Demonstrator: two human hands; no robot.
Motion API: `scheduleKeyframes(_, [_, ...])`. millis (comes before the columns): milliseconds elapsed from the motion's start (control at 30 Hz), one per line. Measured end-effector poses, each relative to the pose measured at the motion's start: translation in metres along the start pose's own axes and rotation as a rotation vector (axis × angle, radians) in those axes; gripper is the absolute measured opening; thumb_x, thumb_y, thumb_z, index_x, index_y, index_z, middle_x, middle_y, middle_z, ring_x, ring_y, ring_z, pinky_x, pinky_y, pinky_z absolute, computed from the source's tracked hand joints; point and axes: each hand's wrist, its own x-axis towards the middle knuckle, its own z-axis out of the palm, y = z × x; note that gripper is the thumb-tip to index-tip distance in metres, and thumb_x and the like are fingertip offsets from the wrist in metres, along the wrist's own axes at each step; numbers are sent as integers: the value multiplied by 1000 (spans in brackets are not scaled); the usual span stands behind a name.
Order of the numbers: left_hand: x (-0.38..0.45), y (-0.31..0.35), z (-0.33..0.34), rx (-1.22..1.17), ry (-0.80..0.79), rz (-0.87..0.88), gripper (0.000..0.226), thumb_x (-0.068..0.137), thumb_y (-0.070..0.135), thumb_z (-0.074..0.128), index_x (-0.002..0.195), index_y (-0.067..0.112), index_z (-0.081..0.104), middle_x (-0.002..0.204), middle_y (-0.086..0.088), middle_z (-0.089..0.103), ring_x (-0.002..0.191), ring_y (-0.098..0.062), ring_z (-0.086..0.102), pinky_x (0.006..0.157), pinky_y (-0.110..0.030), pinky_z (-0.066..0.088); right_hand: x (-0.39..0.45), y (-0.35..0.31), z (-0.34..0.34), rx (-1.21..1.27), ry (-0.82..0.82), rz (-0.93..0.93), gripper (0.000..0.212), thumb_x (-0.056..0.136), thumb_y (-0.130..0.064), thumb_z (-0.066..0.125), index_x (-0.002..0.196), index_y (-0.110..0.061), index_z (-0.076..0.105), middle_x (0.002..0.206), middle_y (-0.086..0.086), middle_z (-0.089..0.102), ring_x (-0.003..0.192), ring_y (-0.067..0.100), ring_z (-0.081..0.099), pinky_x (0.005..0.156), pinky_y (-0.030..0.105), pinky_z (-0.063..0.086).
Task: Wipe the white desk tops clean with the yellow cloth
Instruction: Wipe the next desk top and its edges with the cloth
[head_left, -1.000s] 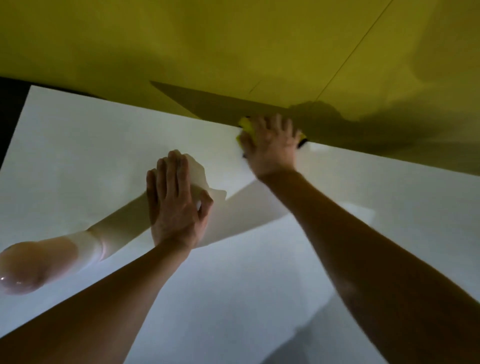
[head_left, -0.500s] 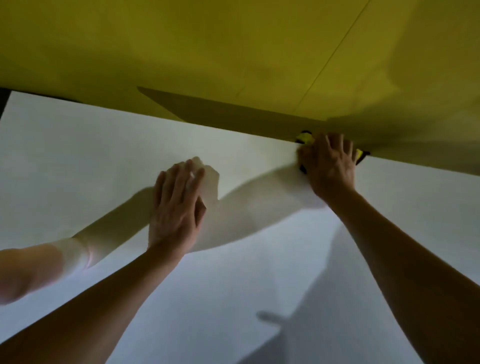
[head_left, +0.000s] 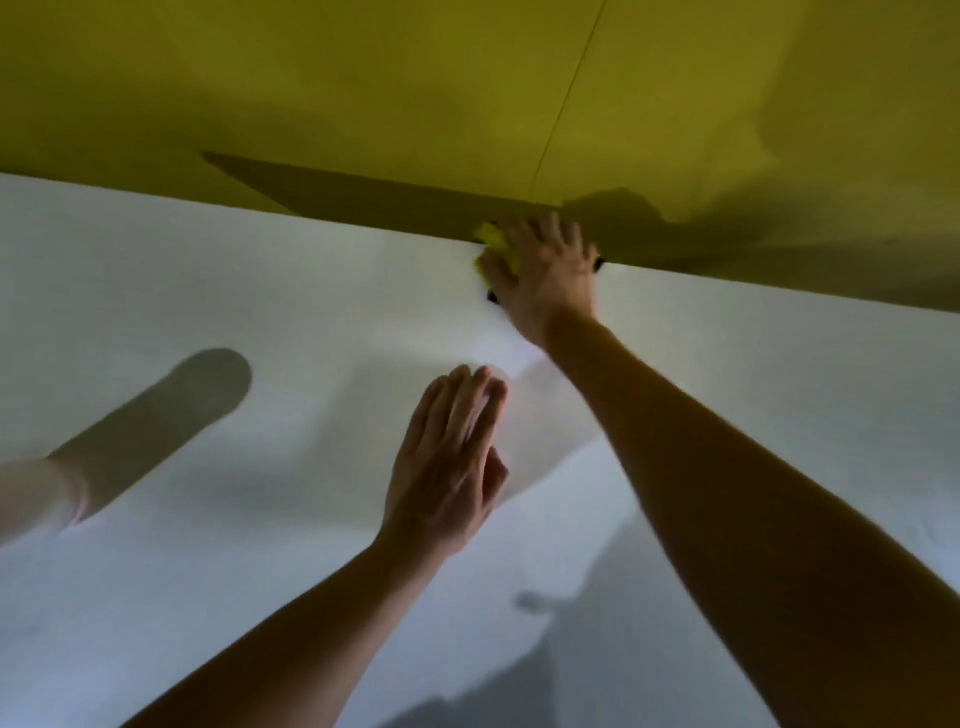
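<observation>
A person's left hand (head_left: 449, 457) lies flat on the white desk top (head_left: 208, 571) with fingers straight and together, holding nothing, apparently as a brace for the long reach. Farther off, the right hand (head_left: 545, 280) presses the yellow cloth (head_left: 493, 244) down under spread fingers at the desk's far edge, where it meets the yellow wall (head_left: 363, 93); bare surface runs left and right along that edge, giving the cloth room to sweep

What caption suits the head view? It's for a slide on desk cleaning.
Right hand presses the yellow cloth along the white desk top's back edge; left hand rests flat.
</observation>
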Motion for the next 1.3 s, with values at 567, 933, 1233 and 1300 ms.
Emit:
scheduleKeyframes(567, [35, 59, 42, 210, -47, -231, 73, 97, 42, 41, 161, 10, 26, 170, -16, 23, 159, -32, 17, 130, -52, 16, 11, -13, 6, 67, -89, -111, 51, 96, -56, 47, 139, -30, 51, 138, 5, 49, 128, 31, 43, 105, 49, 37])
scheduleKeyframes(933, [38, 66, 39, 190, -25, -238, 77, 94, 30, 54, 162, 7, 27, 171, -15, 21, 159, -35, 17, 128, -54, 16, -41, 193, -43, 25, 107, 144, 48, 86, -49, 50, 119, -18, 67, 115, 19, 59, 108, 40, 52, 90, 46, 40])
scheduleKeyframes(1233, [39, 65, 41, 213, -14, -220, 77, 92, 39, 45, 161, 9, 29, 170, -14, 24, 159, -33, 18, 130, -51, 15, -16, 70, -6, 115, 84, -111, 46, 90, -53, 52, 126, -26, 59, 118, 9, 57, 111, 32, 51, 93, 47, 39])
scheduleKeyframes(1300, [39, 66, 41, 215, -15, -215, 77, 92, 39, 45, 161, 9, 30, 170, -13, 24, 159, -33, 18, 130, -51, 15, -22, 103, -13, 109, 82, -115, 48, 90, -55, 50, 129, -29, 59, 122, 8, 57, 113, 32, 50, 94, 46, 40])
